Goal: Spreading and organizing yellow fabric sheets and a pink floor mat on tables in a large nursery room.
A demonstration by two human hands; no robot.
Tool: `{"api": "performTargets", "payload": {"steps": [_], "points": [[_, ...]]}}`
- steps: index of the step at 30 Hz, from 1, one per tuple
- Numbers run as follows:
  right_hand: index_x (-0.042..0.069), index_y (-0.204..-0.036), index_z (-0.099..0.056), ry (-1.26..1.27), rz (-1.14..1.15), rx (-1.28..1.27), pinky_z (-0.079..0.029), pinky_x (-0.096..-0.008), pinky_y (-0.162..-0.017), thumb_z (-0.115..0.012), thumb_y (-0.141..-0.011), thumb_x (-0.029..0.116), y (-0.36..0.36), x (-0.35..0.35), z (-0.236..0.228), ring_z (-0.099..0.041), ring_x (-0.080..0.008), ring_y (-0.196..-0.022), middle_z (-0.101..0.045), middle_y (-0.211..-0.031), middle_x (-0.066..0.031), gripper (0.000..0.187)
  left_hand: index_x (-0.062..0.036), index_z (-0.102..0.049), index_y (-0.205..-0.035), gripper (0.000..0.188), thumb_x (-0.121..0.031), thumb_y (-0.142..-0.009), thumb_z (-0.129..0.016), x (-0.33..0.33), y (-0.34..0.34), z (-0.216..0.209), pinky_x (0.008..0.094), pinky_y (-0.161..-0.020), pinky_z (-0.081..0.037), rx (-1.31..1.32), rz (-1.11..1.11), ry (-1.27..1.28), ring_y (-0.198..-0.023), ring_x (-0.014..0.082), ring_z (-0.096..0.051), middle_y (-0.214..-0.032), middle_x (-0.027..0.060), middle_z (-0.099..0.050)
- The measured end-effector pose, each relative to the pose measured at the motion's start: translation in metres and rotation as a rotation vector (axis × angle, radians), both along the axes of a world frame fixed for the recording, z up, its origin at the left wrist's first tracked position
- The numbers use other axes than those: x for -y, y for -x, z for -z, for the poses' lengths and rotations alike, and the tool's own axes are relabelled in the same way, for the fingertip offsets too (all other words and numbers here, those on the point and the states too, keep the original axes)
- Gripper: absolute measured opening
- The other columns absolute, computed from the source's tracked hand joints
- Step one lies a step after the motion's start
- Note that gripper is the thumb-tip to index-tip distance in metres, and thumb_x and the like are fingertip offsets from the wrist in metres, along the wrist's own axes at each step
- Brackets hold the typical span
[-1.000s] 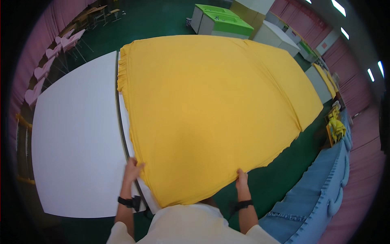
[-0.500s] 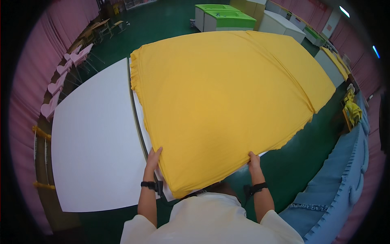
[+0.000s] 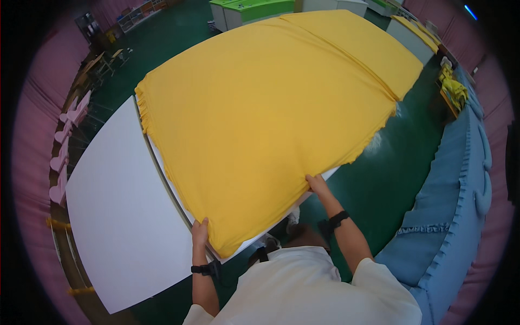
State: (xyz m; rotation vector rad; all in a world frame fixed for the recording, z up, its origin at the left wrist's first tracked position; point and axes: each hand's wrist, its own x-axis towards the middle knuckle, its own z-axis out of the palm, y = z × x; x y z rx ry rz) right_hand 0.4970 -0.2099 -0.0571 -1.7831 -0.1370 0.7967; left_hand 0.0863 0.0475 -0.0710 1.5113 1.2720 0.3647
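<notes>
A large yellow fitted cloth (image 3: 260, 119) with gathered edges covers the wide white table in front of me. At its near left corner, my left hand (image 3: 200, 234) closes on the cloth's edge, thumb and fingertips against the fabric. My right hand (image 3: 318, 185) grips the near right edge, and small creases run into the cloth there. A strip of the white tabletop (image 3: 329, 172) shows past the cloth beside my right hand. Across the far right part of the cloth runs a long raised fold (image 3: 346, 56).
A bare white table (image 3: 119, 211) adjoins on the left, with a narrow gap between. Pink chairs (image 3: 60, 157) line the left side. A blue padded sofa (image 3: 439, 200) stands at the right, near a yellow crumpled cloth (image 3: 454, 89). Green-topped cabinets (image 3: 260, 10) stand at the back.
The view has turned, shifting the tables left and up in the picture. My left hand is nearer the cloth's near corner. My right hand still grips the near right edge.
</notes>
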Motion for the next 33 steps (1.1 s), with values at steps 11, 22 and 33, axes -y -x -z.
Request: {"api": "performTargets", "payload": {"steps": [11,22,33], "points": [[-0.006,-0.077,-0.062,0.436,-0.579,0.324,-0.051,-0.037,-0.065,-0.052,-0.08,0.047,-0.034,0.093,-0.058,-0.063,-0.0285,-0.062,-0.063,-0.069,-0.0189,0.054,0.0048,-0.053,-0.098,0.035,-0.022,-0.077,-0.059,0.103,-0.054,-0.085,0.0453,-0.08,-0.045,-0.859,0.067,-0.866,-0.086,0.0412,-0.057,-0.086,0.0239,-0.059],[-0.001,-0.08,-0.058,0.459,-0.231,0.055,-0.049,-0.0348,-0.061,-0.057,-0.082,0.034,-0.127,0.365,0.004,-0.062,-0.0214,-0.061,-0.062,-0.066,-0.0129,0.035,-0.0008,-0.053,-0.091,0.022,-0.016,-0.076,-0.06,0.272,-0.339,-0.089,0.0423,-0.072,-0.045,-0.364,0.693,-0.706,-0.081,0.0362,-0.056,-0.085,0.0193,-0.057],[0.005,-0.095,-0.056,-0.158,-0.085,-0.276,-0.05,-0.0294,-0.067,-0.054,-0.087,0.031,-0.297,0.349,-0.027,-0.061,-0.0181,-0.073,-0.062,-0.086,-0.0085,0.027,-0.0088,-0.033,-0.134,0.075,-0.015,-0.067,-0.066,0.311,-0.597,-0.097,0.052,-0.1,-0.03,-0.5,0.909,-1.18,-0.127,0.0353,-0.03,-0.139,0.0174,-0.03]]}}
